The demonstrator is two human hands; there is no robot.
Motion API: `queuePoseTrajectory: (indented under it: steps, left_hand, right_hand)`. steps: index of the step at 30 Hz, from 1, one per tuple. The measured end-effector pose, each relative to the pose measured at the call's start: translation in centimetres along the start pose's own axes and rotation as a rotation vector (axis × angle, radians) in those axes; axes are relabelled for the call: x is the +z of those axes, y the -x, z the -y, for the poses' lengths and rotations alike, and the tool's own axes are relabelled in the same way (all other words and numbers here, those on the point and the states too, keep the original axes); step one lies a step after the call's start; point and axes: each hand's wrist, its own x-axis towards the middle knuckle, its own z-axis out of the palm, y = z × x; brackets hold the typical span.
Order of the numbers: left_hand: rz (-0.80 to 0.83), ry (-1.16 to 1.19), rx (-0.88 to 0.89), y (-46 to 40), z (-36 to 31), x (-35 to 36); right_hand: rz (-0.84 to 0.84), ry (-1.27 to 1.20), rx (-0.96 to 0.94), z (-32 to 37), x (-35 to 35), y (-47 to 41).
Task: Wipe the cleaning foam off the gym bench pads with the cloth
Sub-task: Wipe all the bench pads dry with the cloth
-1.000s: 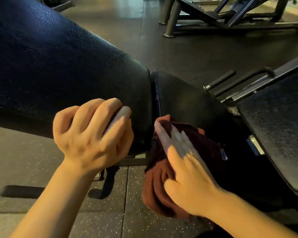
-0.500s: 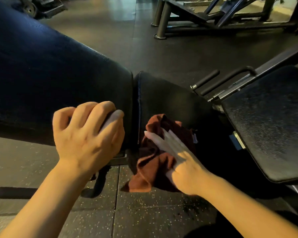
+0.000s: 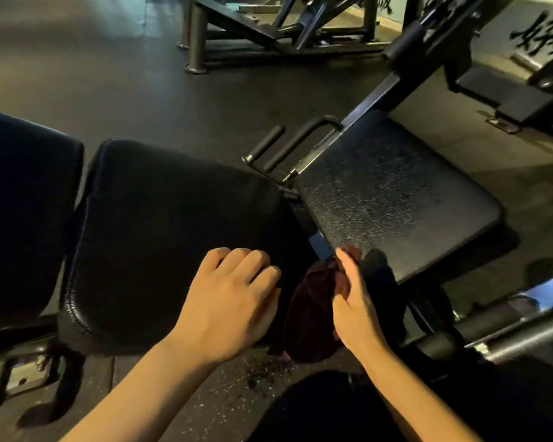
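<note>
Cloth (image 3: 313, 311) shifted rightward off centre pad (image 3: 173, 237); right hand (image 3: 355, 311) fingers flat pressing it, left hand (image 3: 227, 304) curled, empty. Speckled pad (image 3: 393, 199) likely next.

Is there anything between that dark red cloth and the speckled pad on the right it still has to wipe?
Nothing visible blocks it. The cloth, held against the right hand, hangs in the gap beside the middle pad, and its top already reaches the near corner of the speckled pad. The left hand rests on the middle pad.
</note>
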Motion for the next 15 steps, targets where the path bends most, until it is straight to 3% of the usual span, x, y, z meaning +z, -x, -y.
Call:
queuePoseTrajectory:
  steps: [4, 10, 12, 15]
  left_hand:
    - [0.091, 0.083, -0.112, -2.8, -2.1, 2.3]
    - [0.241, 0.169, -0.202, -6.3, -3.8, 4.5]
    - [0.276, 0.189, -0.237, -7.4, -3.3, 4.5]
    - [0.291, 0.289, -0.297, -10.3, -4.2, 4.3]
  right_hand:
    - [-0.283, 0.061, -0.176, 4.1, -6.7, -1.4]
    - [-0.212, 0.383, -0.348, 6.3, -13.7, -5.1]
    - [-0.284, 0.389, -0.346, 5.5, -14.9, -6.1]
    - [-0.425, 0.377, -0.159, 3.6, -15.9, -6.9]
